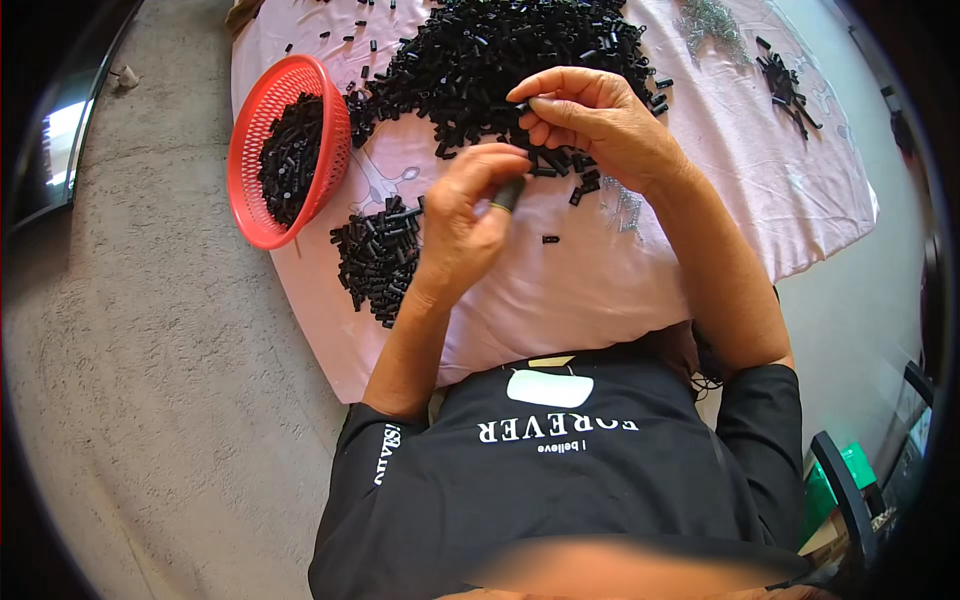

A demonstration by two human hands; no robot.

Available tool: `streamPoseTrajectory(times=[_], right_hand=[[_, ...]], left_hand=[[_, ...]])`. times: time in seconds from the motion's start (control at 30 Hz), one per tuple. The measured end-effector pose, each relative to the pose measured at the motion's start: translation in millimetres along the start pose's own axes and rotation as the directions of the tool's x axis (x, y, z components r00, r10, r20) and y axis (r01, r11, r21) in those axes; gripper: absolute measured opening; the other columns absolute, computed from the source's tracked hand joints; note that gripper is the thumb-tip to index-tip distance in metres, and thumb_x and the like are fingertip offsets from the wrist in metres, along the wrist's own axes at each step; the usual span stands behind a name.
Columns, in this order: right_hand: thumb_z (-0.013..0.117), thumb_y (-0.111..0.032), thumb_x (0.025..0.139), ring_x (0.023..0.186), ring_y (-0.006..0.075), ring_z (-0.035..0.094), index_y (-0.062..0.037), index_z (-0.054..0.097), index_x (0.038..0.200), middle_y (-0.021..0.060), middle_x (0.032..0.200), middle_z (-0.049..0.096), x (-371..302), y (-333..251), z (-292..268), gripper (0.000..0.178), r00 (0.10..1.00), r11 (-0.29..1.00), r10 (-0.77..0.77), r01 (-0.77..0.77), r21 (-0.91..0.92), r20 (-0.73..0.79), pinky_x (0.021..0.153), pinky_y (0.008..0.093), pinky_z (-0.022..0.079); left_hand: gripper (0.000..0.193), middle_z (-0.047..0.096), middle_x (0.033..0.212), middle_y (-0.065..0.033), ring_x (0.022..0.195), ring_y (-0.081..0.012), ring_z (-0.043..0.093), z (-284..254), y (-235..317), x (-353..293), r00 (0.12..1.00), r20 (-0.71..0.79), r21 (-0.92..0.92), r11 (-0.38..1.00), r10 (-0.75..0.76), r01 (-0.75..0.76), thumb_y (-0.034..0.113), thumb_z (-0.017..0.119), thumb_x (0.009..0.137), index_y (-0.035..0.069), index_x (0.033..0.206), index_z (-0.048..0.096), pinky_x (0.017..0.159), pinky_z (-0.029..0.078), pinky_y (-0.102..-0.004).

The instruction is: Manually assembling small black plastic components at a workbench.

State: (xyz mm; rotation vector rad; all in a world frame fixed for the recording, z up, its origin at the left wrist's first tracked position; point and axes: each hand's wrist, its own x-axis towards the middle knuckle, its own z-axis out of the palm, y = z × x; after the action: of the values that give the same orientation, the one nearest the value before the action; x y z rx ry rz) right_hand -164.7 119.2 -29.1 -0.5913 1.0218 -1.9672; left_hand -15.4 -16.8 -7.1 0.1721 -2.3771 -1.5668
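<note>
My right hand (608,125) is raised over the near edge of a large heap of small black plastic pieces (530,50). Its thumb and forefinger pinch one small black plastic piece (521,106). Just below and to the left, my left hand (465,220) is curled and slightly blurred by motion. A dark sleeve-like cover with a yellowish edge (508,193) shows at its thumb; what its fingertips hold, if anything, I cannot make out. One loose black piece (550,240) lies on the pink cloth (560,300) below my hands.
A red plastic basket (340,130) with black pieces inside stands at the table's left edge. A smaller black pile (378,260) lies beside my left forearm. Thin silvery metal bits (712,30) form a far-right pile, with more silvery bits (625,207) under my right wrist. Longer black parts (788,92) lie far right.
</note>
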Motion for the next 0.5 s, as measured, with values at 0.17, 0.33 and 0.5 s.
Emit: streamPoseTrajectory(times=[0.17, 0.33, 0.5], right_hand=[[0.062, -0.014, 0.095, 0.078, 0.0066, 0.065, -0.0044, 0.069, 0.109, 0.0037, 0.089, 0.069, -1, 2, -1, 0.018, 1.000, 0.998, 0.017, -0.017, -0.064, 0.002, 0.073, 0.0190, 0.054], [0.063, -0.015, 0.094, 0.078, 0.0053, 0.064, -0.0047, 0.066, 0.111, 0.0022, 0.090, 0.069, -1, 1, 3, 0.020, 0.999, 0.994, 0.044, -0.042, -0.101, 0.017, 0.074, 0.0205, 0.053], [0.064, -0.012, 0.093, 0.079, 0.0054, 0.063, -0.0047, 0.066, 0.109, 0.0021, 0.090, 0.069, -2, 0, 4, 0.018, 0.999, 0.983, 0.038, -0.036, -0.177, 0.010, 0.075, 0.0201, 0.053]], left_hand=[[0.023, 0.064, 0.088, -0.0080, 0.070, -0.0176, 0.062, -27, -2, 9, 0.993, -0.120, 0.432, 0.901, 0.023, 0.032, -0.009, 0.059, 0.077, 0.002, 0.096, 0.066, 0.063, 0.050, -0.0284], [0.020, 0.064, 0.087, -0.0111, 0.072, -0.0270, 0.063, -29, -14, 12, 0.995, -0.074, 0.587, 0.810, 0.073, -0.016, -0.003, 0.062, 0.077, 0.003, 0.095, 0.066, 0.066, 0.051, -0.0364], [0.015, 0.063, 0.087, -0.0126, 0.076, -0.0316, 0.063, -24, -19, 15, 0.997, -0.056, 0.612, 0.791, 0.045, -0.001, -0.001, 0.062, 0.076, 0.002, 0.091, 0.065, 0.069, 0.051, -0.0400]])
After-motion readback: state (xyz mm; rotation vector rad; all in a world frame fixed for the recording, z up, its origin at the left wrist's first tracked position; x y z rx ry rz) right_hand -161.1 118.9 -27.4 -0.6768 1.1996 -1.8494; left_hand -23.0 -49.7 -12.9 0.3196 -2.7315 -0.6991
